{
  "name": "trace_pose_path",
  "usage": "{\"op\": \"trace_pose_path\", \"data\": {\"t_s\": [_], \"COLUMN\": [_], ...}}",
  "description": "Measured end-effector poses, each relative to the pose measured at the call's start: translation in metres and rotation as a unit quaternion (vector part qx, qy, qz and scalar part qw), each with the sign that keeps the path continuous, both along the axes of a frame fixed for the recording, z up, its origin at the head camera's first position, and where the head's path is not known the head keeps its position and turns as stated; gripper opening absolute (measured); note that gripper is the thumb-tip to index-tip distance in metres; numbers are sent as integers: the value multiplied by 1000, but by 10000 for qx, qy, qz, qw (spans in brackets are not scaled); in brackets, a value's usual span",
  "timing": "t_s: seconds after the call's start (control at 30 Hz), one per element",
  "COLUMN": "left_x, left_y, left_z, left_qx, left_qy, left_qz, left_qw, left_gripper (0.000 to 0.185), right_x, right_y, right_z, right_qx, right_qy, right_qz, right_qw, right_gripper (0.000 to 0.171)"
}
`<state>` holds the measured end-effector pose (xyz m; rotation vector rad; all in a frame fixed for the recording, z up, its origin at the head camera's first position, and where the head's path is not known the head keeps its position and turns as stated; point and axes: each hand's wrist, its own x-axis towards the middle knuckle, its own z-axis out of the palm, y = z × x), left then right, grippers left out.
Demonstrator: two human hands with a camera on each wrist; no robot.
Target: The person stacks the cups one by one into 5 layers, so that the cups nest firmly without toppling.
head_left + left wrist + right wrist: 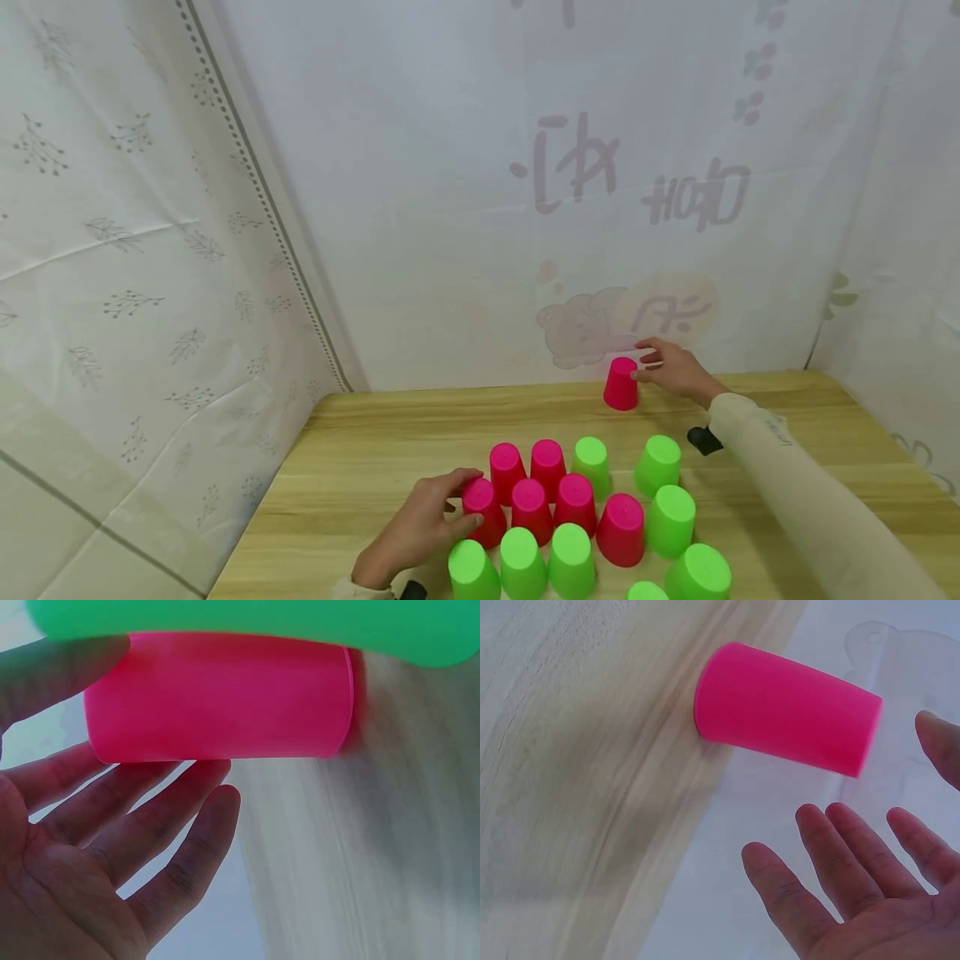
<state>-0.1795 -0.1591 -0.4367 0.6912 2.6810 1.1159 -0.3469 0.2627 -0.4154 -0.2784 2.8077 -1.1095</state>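
Green cups [572, 560] form the front row nearest the viewer, standing upside down at the near edge of the table [360, 467]. All positions below are referenced to the cluster [577, 517], the packed group of inverted pink and green cups.

1. Table: wooden top, enclosed by white printed sheets [450, 167] behind and to the sides of the cluster.
2. Cluster: pink cups fill the middle and back left; green cups line the front and right.
3. Right hand [678, 369]: extended well behind the cluster. Fingers are straight and spread. In the head view the fingertips are at the lone pink cup [621, 384]; the right wrist view shows a gap, so the grip is released.
4. Lone pink cup: stands inverted on the table, well apart from the cluster, behind its right half, near the back sheet.
5. Left hand [420, 525]: at the left edge of the cluster. Fingers are loosely extended alongside the end pink cup [483, 510]; the thumb lies across its top side. No closed grip is evident in the left wrist view.

Procedure note, as a judgement: withdraw the right hand straight back and upward, keeping fingers clear of the wall of the lone pink cup, as a light cup tips readily. For the end pink cup, close fingers round the wall and lift vertically to avoid dragging its neighbours.
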Motion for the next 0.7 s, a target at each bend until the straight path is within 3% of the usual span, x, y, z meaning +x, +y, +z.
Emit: {"op": "trace_pose_path", "data": {"t_s": [0.3, 0.7], "left_x": [-1, -7], "left_y": [-8, -17], "left_z": [13, 17], "left_qx": [-176, -240], "left_qy": [104, 558], "left_qz": [141, 158], "left_qw": [9997, 9980], "left_gripper": [46, 46], "right_x": [22, 64], "right_y": [14, 22], "right_z": [17, 24], "right_qx": [51, -348], "right_qy": [208, 382], "right_qz": [112, 567], "right_qw": [9997, 9971], "right_gripper": [70, 66]}}
